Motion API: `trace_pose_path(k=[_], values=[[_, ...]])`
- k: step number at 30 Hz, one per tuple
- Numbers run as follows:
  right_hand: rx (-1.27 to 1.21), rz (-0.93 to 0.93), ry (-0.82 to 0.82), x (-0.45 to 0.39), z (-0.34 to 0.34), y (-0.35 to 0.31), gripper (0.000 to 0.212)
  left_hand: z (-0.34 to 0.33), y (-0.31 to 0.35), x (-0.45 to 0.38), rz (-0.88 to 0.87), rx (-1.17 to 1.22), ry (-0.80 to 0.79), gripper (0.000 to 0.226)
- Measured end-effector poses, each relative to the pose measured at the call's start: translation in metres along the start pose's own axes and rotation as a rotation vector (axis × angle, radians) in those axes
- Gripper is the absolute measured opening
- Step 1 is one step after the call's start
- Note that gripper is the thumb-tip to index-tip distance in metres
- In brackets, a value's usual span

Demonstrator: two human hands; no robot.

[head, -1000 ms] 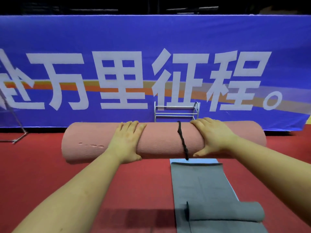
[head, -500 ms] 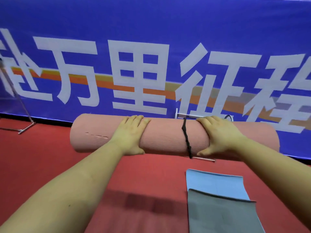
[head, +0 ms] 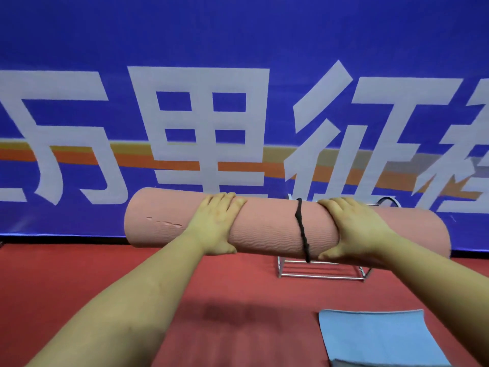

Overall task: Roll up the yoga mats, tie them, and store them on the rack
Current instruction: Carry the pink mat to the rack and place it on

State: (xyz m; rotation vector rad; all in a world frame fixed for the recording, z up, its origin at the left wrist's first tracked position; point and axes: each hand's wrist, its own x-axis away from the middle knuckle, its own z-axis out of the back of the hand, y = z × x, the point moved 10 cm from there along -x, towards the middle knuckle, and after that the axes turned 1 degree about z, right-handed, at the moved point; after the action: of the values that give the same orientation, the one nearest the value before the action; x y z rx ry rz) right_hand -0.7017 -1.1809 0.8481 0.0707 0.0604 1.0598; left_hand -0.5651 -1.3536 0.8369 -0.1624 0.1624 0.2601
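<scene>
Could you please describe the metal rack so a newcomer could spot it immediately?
Start at the big blue banner. At its foot, on the red floor, the low chrome wire rack stands, partly hidden behind the rolled pink yoga mat. It alone is shiny metal.

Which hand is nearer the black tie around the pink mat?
Right. The right hand grips the pink mat just beside the black tie; the left hand holds farther along.

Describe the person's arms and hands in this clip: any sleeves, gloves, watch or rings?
Both forearms are bare right to the bottom edge of the head view; no sleeve shows. The left hand and right hand wear no gloves, and no watch, bracelet or ring is visible on either wrist or on the fingers that show.
</scene>
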Motion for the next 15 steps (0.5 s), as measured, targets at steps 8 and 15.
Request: trace_pose_path(k=[8, 15], values=[[-0.051, 0.077, -0.046, -0.205, -0.065, 0.047, 0.114, -0.099, -0.090, -0.150, 0.103, -0.065, -0.061, 0.113], [-0.101, 0.103, -0.116, -0.354, -0.118, 0.083, 0.117, -0.166, -0.157, -0.264, 0.133, -0.063, -0.132, 0.125]])
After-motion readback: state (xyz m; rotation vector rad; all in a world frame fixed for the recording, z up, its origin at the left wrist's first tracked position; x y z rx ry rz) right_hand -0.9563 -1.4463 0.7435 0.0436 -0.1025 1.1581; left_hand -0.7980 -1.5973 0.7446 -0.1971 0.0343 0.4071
